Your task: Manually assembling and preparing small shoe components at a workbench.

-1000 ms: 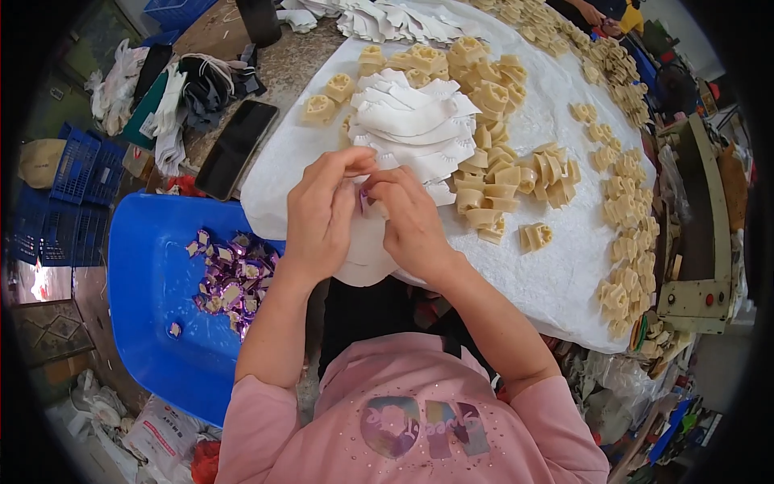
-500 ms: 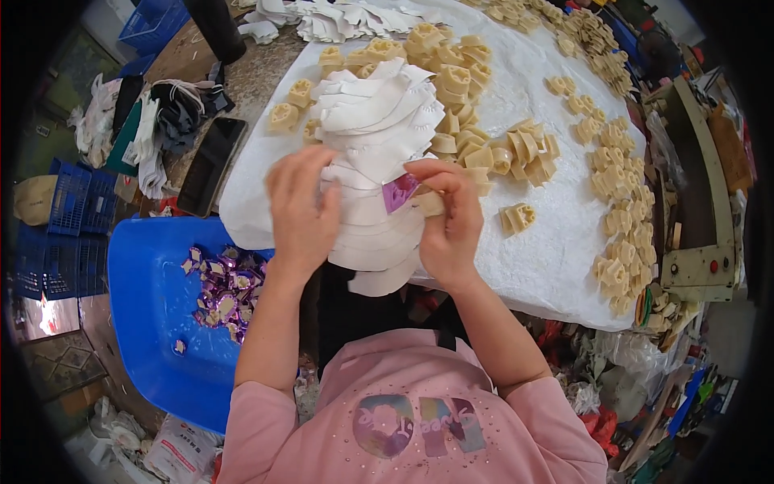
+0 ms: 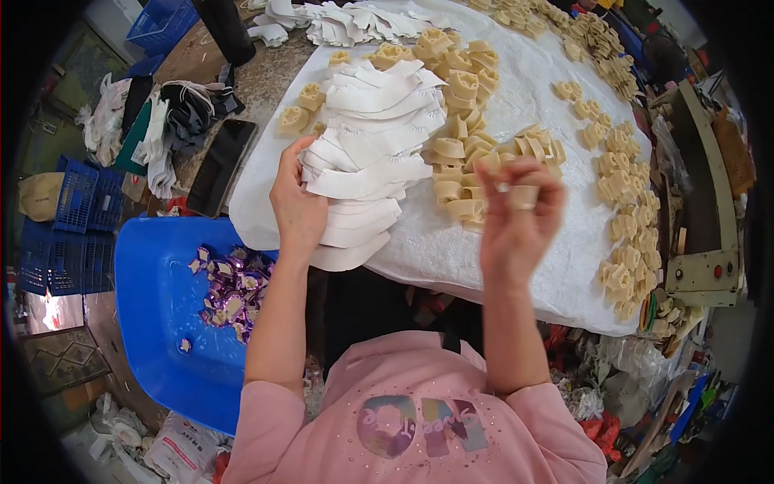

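Note:
Overlapping white curved strips (image 3: 379,145) lie in a long fanned stack at the table's near left part. My left hand (image 3: 297,206) is at the left edge of this stack, its fingers and thumb closed on the end of one strip. My right hand (image 3: 524,230), smeared by motion, is raised to the right of the stack. Between its fingers is a small beige moulded piece (image 3: 522,196), shaped like a shoe heel. More such beige pieces (image 3: 461,165) are heaped just beyond and left of that hand.
The table has a white cover (image 3: 556,274). Beige pieces (image 3: 621,234) line its right side. Left of my lap stands a blue tub (image 3: 161,355) with shiny purple pieces (image 3: 230,302) inside. A phone (image 3: 222,165) and gloves (image 3: 153,149) lie at the left; a dark cylinder (image 3: 224,31) stands farther back.
My right hand has moved right, away from the stack, and holds a beige piece. A purple patch earlier at its fingertips is out of sight. My left hand has closed on a strip's end.

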Available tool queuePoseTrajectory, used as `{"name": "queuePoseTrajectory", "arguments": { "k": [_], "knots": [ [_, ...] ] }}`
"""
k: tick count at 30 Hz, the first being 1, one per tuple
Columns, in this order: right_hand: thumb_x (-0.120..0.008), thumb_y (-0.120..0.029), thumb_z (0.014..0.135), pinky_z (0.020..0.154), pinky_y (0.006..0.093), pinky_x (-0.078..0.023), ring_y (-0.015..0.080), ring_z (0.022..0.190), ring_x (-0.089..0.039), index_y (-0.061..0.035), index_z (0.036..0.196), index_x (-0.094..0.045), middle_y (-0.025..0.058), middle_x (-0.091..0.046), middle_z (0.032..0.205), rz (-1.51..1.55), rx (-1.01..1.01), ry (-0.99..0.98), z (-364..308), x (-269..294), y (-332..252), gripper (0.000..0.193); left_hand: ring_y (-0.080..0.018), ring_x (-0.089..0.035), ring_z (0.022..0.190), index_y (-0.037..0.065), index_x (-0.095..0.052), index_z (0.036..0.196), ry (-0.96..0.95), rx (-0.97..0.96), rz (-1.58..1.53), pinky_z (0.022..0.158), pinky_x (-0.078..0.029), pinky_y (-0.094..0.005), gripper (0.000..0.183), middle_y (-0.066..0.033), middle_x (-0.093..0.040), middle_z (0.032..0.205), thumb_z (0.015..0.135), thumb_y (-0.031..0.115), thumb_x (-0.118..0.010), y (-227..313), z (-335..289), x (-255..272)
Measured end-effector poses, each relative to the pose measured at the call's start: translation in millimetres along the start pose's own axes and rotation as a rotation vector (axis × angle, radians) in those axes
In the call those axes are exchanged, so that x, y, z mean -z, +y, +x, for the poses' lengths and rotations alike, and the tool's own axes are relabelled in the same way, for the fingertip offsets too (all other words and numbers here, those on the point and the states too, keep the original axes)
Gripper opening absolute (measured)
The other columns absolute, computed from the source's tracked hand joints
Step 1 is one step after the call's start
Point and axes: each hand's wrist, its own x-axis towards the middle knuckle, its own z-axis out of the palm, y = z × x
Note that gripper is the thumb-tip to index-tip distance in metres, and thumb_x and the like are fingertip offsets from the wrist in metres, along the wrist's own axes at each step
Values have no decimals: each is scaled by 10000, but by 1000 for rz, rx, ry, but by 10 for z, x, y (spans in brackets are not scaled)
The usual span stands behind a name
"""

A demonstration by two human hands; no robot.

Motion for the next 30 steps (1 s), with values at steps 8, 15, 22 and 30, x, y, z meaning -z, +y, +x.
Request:
{"name": "queuePoseTrajectory", "arguments": {
  "k": [8, 15, 22, 30],
  "knots": [
    [-677, -52, 707, 855, 412, -382, 301, 975, -495, -59, 1003, -553, 111, -539, 1010, -906, 241, -513, -130, -110, 118, 320, -152, -587, 986, 7, -489, 1208, -93, -65, 78, 858, -458, -265, 527, -95, -609, 1052, 717, -69, -665, 137, -25, 6],
    [-628, -14, 634, 798, 405, -306, 250, 882, -484, -85, 894, -567, 57, -533, 864, -1182, 358, -614, -193, -340, 514, 276, -235, -598, 969, 30, -550, 1150, -42, -130, 153, 850, -450, -315, 497, -130, -619, 1067, 681, 24, -716, 225, -12, 8],
    [-534, 73, 730, 750, 333, -360, 220, 794, -497, -42, 850, -525, 50, -520, 802, -774, 24, -422, -134, -172, 471, 167, -271, -584, 987, 33, -578, 1121, -2, -128, 136, 861, -445, -333, 422, -131, -606, 1067, 713, 4, -677, 65, 27, 21],
    [-563, -65, 894, 712, 208, -386, 57, 745, -458, -46, 877, -516, -36, -503, 807, -277, -363, -94, -165, -25, 280, 53, -161, -550, 1007, 10, -554, 1151, -139, -149, 103, 889, -428, -276, 396, -99, -585, 1103, 771, -21, -661, 100, 111, -33]
  ]
}}
